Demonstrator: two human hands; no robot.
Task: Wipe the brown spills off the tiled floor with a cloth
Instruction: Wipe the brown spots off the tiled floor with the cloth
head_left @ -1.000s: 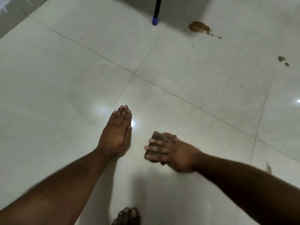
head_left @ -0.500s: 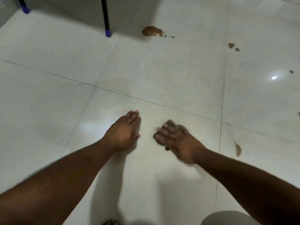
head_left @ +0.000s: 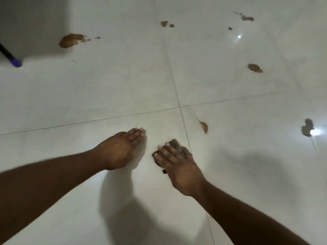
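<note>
My right hand (head_left: 178, 163) presses a small dark cloth (head_left: 175, 144) flat against the white tiled floor (head_left: 106, 89), fingers straight on top of it. My left hand (head_left: 120, 147) rests flat on the tile just to its left, fingers straight. A small brown spill (head_left: 203, 126) lies just beyond the cloth, right of the grout line. Further off are a large brown spill (head_left: 70, 40) at the upper left, a pair of spots (head_left: 166, 24) at the top centre, and another blob (head_left: 254, 68) at the right.
A dark leg with a blue foot (head_left: 15, 62) stands at the far left edge. More brown spots (head_left: 247, 18) lie at the top right, and a dark wet patch (head_left: 307, 128) sits beside a light glare at the right edge.
The view has swung to the right, bringing more spills into sight. My right hand has slid the cloth rightward, close to the grout line and the nearest spill. My left hand stays flat on the tile.
</note>
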